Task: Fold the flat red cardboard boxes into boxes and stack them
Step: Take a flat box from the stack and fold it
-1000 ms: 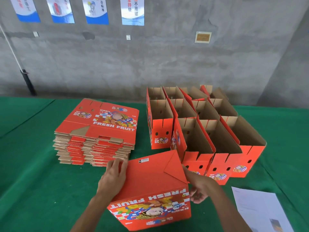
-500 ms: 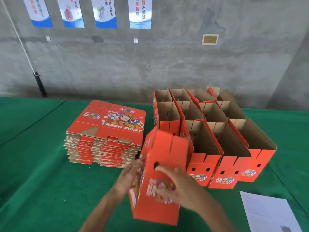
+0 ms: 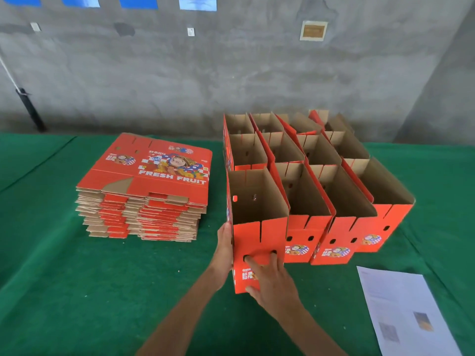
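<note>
Fingers of the right hand [image 3: 270,281] lie straight and slightly spread against the near red face of the folded box [image 3: 258,227], the index fingertip at the left of two dark holes in that face, the thumb down at the box's lower near corner. Straight and close together, the fingers of the left hand [image 3: 225,249] lie flat along the box's left side wall, so the box sits between the two palms. It stands upright on the green table cover [image 3: 77,291], open at the top with its brown inside showing, at roughly 12 o'clock from the hands. It touches the grid of finished boxes [image 3: 323,181], forming the near left corner of that block; the others run off toward 1 and 2 o'clock in rows, all open-topped, the near ones showing printed red fronts with paired holes. Toward 10 o'clock, well apart from the hands, a stack of flat boxes [image 3: 146,194] lies on the cloth, its top sheet printed "FRESH FRUIT" with a cartoon figure. At 4 o'clock a white sheet of paper [image 3: 401,309] lies flat near the table's edge. Beyond the table, at 12 o'clock, rises a grey concrete wall [image 3: 231,73] with a small framed plaque [image 3: 313,30] and the lower edges of blue posters [image 3: 197,2].
</note>
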`<state>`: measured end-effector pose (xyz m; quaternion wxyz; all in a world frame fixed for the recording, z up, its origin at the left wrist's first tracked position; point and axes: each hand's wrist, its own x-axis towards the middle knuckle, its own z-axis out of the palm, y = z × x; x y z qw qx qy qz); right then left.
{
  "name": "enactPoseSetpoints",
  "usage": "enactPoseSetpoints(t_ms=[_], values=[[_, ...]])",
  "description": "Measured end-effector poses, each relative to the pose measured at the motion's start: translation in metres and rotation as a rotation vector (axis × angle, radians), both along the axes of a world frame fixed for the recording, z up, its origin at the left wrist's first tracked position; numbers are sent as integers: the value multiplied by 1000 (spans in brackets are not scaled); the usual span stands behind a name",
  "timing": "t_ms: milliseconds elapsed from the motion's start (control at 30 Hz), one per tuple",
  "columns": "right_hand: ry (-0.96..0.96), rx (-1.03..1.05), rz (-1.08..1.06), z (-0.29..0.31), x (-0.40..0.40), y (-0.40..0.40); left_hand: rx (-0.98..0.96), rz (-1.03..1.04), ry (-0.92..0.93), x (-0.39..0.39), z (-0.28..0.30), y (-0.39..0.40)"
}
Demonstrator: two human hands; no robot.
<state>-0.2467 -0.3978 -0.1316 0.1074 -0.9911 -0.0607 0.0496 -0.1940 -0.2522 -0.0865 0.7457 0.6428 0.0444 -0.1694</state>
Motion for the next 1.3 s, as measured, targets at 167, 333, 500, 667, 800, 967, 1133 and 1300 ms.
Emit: enactPoseSetpoints(t_ms=[167, 333, 500, 667, 800, 967, 1133, 1300], values=[[16, 28, -79, -31, 12, -2, 14, 18, 52, 22, -15, -16], [16, 56, -81, -45, 40, -4, -28, 42, 121, 60, -30, -29], [38, 18, -63, -53, 79, -12, -110, 43, 122, 90, -41, -38], [25, -24, -47, -61, 110, -14, -221, 1, 112, 120, -49, -41], [30, 1, -58, -59, 131, -13, -229, -15, 106, 139, -46, -42], [94, 100, -66, -44, 126, -10, 13, 10, -8, 148, -55, -35], [110, 188, -140, -10, 119, 6, 599, -31, -337, 152, -48, 15], [117, 723, -114, 32, 169, 58, 1048, 155, -739, 189, 0, 102]])
